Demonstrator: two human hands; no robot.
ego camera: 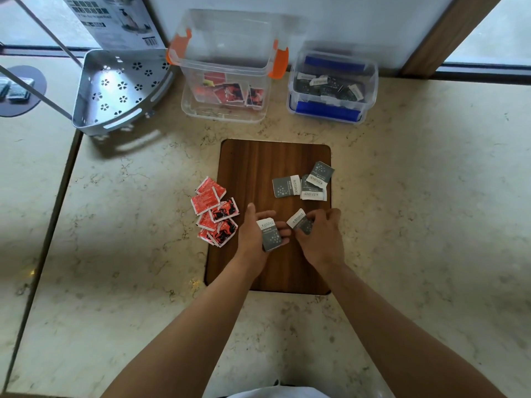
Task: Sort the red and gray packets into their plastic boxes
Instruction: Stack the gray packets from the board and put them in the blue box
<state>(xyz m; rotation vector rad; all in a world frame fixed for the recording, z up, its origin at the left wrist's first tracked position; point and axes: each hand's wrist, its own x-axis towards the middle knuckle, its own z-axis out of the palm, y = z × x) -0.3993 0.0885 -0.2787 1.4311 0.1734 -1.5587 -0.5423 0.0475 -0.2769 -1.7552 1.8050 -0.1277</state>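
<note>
My left hand (pixel 253 234) holds a gray packet (pixel 270 235) flat in its palm over the wooden board (pixel 258 168). My right hand (pixel 323 239) pinches another gray packet (pixel 297 220) just right of it. Three gray packets (pixel 304 183) lie loose on the board's right side. A heap of several red packets (pixel 215 211) rests at the board's left edge, partly on the counter. At the back, a clear box with orange latches (pixel 224 73) contains red packets. Right of it, a clear box with blue latches (pixel 332 87) contains gray packets.
A gray perforated corner shelf (pixel 115 90) sits at the back left, with a printed carton (pixel 115 18) behind it. A metal pole (pixel 43 30) slants across the upper left. The marble counter ends at a seam on the left.
</note>
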